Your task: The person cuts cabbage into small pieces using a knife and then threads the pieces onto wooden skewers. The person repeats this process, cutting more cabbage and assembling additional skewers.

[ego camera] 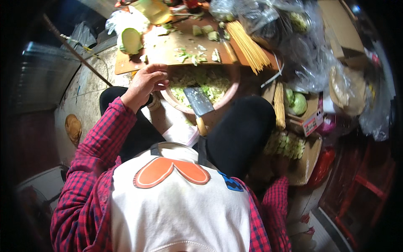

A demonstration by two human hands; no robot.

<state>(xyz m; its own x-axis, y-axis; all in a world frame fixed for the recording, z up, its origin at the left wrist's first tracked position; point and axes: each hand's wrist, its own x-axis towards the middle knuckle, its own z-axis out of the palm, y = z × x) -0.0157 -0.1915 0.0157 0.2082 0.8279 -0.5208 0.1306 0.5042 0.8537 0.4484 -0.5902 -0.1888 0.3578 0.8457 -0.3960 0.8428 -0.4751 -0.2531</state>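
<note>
My left hand (149,80) is beside the near edge of a wooden board (170,41), fingers loosely curled and apart, with nothing seen in it. My right hand is out of view; only its checked sleeve shows at lower right. Between my knees, partly under the board, sits a round basin (232,96) of chopped cabbage. A cleaver (200,102) lies across its near rim, wooden handle towards me. On the board are a cut cabbage (130,41), green scraps (190,57), several pale green chunks (207,30), a knife with a wooden handle (230,52) and a bundle of wooden skewers (247,46).
At right, a cardboard box holds a green cabbage (297,104) beside another skewer bundle (279,105). Below is a cardboard tray (310,167) with rows of green pieces (288,146). Clear plastic bags (302,58) crowd the upper right. A long rod (78,55) slants at upper left.
</note>
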